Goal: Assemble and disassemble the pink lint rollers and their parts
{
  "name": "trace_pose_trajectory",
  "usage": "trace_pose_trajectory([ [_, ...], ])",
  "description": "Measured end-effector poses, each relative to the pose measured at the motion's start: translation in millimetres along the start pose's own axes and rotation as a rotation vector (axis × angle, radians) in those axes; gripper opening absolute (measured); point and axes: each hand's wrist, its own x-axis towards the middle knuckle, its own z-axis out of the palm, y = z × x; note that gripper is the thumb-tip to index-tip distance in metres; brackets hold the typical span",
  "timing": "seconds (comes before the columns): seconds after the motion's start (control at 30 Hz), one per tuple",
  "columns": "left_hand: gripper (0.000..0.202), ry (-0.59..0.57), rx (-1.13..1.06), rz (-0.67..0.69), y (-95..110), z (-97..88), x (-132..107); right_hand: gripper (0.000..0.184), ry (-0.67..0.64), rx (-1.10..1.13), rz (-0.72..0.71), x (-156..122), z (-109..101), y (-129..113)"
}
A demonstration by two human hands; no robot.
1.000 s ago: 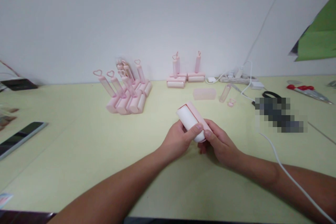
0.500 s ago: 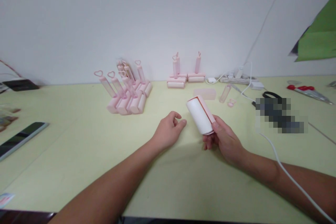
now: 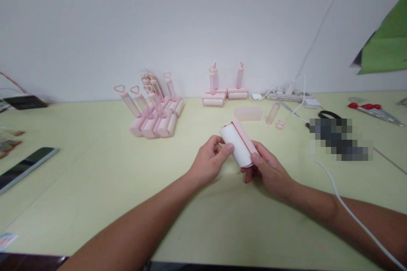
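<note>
A white lint roll in a pink holder (image 3: 237, 142) is held above the pale green table (image 3: 95, 186), tilted with its far end up and to the left. My right hand (image 3: 265, 169) grips its near end from below, thumb on the rim. My left hand (image 3: 208, 159) curls against the roll's left side, thumb on the white paper. A pink cover (image 3: 248, 113), a clear pink handle tube (image 3: 272, 112) and a small pink heart cap (image 3: 280, 125) lie just beyond the roll.
A cluster of finished pink rollers with heart handles (image 3: 152, 112) lies at centre left. Two more rollers (image 3: 224, 91) stand by the wall. A power strip (image 3: 289, 95), a white cable (image 3: 343, 203), red scissors (image 3: 370, 108) and a phone (image 3: 23, 165) lie around.
Half a second ago my left hand was off the roll, resting apart. It has come back to the roll, which has lowered slightly toward the left.
</note>
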Motion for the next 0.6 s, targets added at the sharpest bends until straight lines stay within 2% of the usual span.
trace_pose_trajectory([
  [0.33,0.046,0.026,-0.069,-0.030,4,0.3,0,0.046,-0.008,0.019,0.021,0,0,0],
  [0.47,0.046,0.007,-0.190,-0.105,6,4.6,0,0.049,-0.039,0.000,0.044,1,-2,2],
  [0.6,0.053,-0.066,-0.356,-0.142,8,10.7,-1,0.052,-0.131,-0.051,0.036,2,-3,2],
])
